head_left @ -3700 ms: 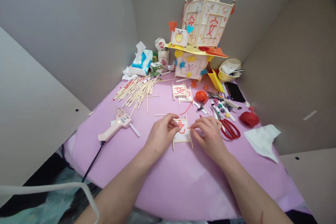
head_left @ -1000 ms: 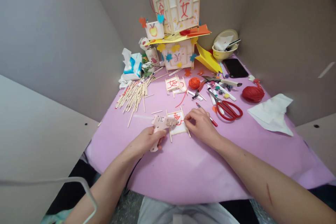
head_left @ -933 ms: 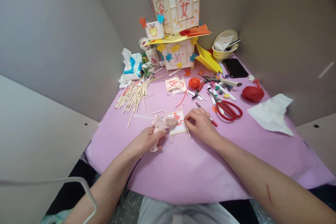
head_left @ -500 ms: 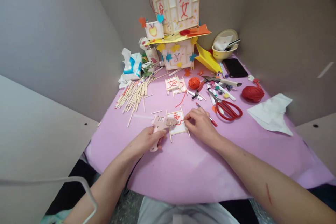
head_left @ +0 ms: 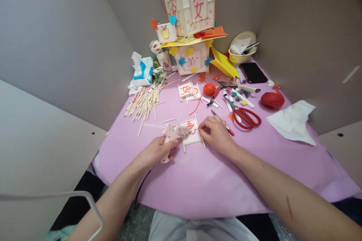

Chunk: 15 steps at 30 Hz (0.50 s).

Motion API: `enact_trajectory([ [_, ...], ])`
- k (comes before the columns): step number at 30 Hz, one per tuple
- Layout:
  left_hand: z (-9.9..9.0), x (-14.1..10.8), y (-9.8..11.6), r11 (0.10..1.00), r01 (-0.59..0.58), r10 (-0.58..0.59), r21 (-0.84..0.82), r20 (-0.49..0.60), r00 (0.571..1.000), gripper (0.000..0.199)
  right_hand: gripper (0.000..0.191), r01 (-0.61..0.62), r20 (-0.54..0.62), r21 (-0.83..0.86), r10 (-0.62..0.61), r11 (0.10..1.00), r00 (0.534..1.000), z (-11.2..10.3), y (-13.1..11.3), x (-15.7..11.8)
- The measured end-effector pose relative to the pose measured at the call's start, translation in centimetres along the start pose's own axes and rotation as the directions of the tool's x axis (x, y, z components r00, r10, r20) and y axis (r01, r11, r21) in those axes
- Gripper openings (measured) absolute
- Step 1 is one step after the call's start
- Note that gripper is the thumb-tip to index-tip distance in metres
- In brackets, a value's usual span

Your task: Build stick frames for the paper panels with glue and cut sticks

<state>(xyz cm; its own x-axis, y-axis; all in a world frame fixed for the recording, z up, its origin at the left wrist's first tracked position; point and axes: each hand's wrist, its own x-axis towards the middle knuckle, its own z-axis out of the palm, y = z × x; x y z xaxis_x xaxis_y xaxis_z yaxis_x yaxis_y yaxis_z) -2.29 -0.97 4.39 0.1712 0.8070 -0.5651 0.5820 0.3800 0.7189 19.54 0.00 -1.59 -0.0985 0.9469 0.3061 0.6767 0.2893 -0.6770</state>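
My left hand (head_left: pixel 165 148) is wrapped round the handle of a pale pink hot glue gun (head_left: pixel 171 131), with a clear glue stick poking out of its back. The gun's nozzle is over a small white panel (head_left: pixel 192 138) framed with thin wooden sticks, lying flat on the table. Red yarn (head_left: pixel 190 125) forms a character on that panel, and a loose bend of it runs towards my right hand (head_left: pixel 216 133). The right thumb and forefinger are pinched at the yarn's end by the panel's right edge. Beside that hand lies a red pen (head_left: pixel 229 131).
Wooden sticks (head_left: pixel 144 103) are heaped at the left. Red-handled scissors (head_left: pixel 246 118), an orange yarn ball (head_left: pixel 209 89), red yarn (head_left: pixel 272 100) and a tissue (head_left: pixel 292 122) lie rightward. A tall paper-and-stick lantern tower (head_left: pixel 192 56) stands at the back, behind other framed panels (head_left: pixel 186 90).
The glue gun in my left hand has shifted very slightly left. My right hand and the panel stay practically where they were.
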Motion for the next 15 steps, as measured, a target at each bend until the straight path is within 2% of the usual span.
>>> enact_trajectory([
  [15, 0.0, -0.8, 1.4, 0.997, 0.018, -0.019, 0.078, 0.013, 1.0, 0.031, 0.01, 0.003, 0.005, -0.003, -0.003, 1.0, 1.0, -0.1, -0.1, 0.0],
])
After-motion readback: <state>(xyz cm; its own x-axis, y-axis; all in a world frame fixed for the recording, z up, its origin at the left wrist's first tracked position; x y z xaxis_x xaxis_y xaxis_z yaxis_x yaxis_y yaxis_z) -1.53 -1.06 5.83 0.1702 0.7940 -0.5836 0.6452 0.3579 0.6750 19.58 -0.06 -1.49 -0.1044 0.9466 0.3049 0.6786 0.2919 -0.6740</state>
